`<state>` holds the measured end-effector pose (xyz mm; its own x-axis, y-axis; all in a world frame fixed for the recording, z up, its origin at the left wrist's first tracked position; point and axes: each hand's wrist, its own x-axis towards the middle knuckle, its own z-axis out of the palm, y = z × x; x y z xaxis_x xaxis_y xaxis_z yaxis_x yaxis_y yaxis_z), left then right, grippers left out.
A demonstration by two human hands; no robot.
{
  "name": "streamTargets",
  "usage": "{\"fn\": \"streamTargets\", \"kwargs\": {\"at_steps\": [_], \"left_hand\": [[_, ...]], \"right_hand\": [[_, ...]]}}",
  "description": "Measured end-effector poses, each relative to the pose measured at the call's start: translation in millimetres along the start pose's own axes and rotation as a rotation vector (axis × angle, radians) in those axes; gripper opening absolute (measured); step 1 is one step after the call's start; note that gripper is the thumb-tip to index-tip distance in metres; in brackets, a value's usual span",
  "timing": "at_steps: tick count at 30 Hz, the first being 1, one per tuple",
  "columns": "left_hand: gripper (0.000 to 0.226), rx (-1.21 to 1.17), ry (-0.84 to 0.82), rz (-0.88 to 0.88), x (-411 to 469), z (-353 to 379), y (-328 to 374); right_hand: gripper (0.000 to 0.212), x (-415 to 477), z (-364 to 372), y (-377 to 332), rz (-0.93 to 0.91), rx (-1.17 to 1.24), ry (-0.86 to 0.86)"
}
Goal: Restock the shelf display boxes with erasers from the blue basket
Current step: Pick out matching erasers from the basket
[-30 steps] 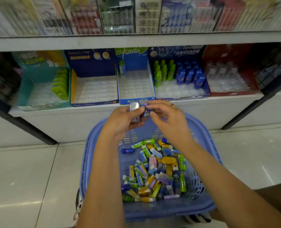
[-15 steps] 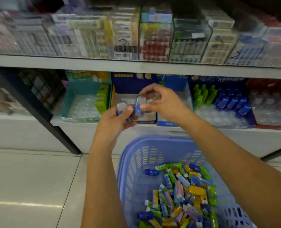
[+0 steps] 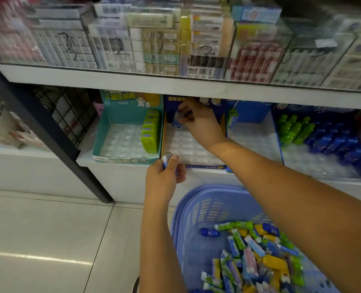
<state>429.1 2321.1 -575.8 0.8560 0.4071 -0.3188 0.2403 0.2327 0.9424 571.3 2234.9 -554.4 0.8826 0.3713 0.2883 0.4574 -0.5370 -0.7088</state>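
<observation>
Reaching farther, right hand (image 3: 198, 121) pinches upright eraser (image 3: 178, 120) at navy box's (image 3: 205, 166) far-left corner; left hand (image 3: 164, 179) grips second eraser (image 3: 166, 157) cap-up beside teal box (image 3: 103, 144).

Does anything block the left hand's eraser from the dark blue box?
Nothing visible: the left hand holds the blue clear-capped eraser at the front edge of the dark blue cardboard display box; the right hand is farther back.

Single view from my head
Faces forward and down, close over my right hand (image 3: 198, 125): display boxes (image 3: 188, 144) beyond my fingers (image 3: 188, 108), blue basket (image 3: 196, 199) below them, floor (image 3: 38, 229) to their left.
</observation>
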Motion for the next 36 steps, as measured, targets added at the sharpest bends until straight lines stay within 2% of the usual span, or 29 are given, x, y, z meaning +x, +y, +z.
{"fn": "streamTargets", "kwargs": {"at_steps": [8, 14, 17, 19, 20, 22, 24, 26, 28, 30, 33, 35, 36], "left_hand": [[0.018, -0.076, -0.045, -0.014, 2, -5, -1], [0.021, -0.110, -0.101, -0.028, 3, -11, -2], [0.037, -0.220, -0.180, -0.083, 1, -14, 1], [0.045, -0.349, -0.235, -0.126, 0, -15, 4], [0.046, -0.394, -0.253, -0.133, -1, -15, 5], [0.043, -0.423, -0.260, -0.122, -2, -15, 7], [0.037, -0.407, -0.256, -0.081, -3, -14, 8], [0.037, -0.363, -0.255, -0.025, -4, -12, 10], [0.040, -0.294, -0.228, 0.038, -5, -6, 12], [0.042, -0.224, -0.173, 0.121, -6, 2, 14], [0.033, -0.093, -0.082, 0.235, -7, 12, 17], [0.037, 0.166, -0.031, 0.358, -5, 15, 14], [0.039, 0.328, -0.025, 0.423, -4, 16, 11]], "right_hand": [[0.015, 10, 9, -1, -0.024, 0.024, -0.034], [0.020, 15, 10, 0, -0.103, -0.237, -0.068], [0.024, 21, 6, -7, -0.059, -0.475, -0.135], [0.029, 21, 0, -17, -0.042, -0.515, -0.157], [0.031, 16, -5, -22, -0.042, -0.473, -0.152], [0.031, -1, -17, -32, 0.009, -0.217, -0.205], [0.023, -25, -32, -41, 0.109, 0.069, -0.447], [0.019, -45, -41, -44, 0.120, 0.083, -0.612], [0.020, -53, -45, -41, 0.114, 0.112, -0.567], [0.021, -53, -48, -37, 0.148, 0.259, -0.491], [0.019, -47, -49, -29, 0.194, 0.373, -0.372], [0.015, -37, -47, -20, 0.229, 0.339, -0.200], [0.015, -30, -45, -15, 0.222, 0.229, -0.097]]}}
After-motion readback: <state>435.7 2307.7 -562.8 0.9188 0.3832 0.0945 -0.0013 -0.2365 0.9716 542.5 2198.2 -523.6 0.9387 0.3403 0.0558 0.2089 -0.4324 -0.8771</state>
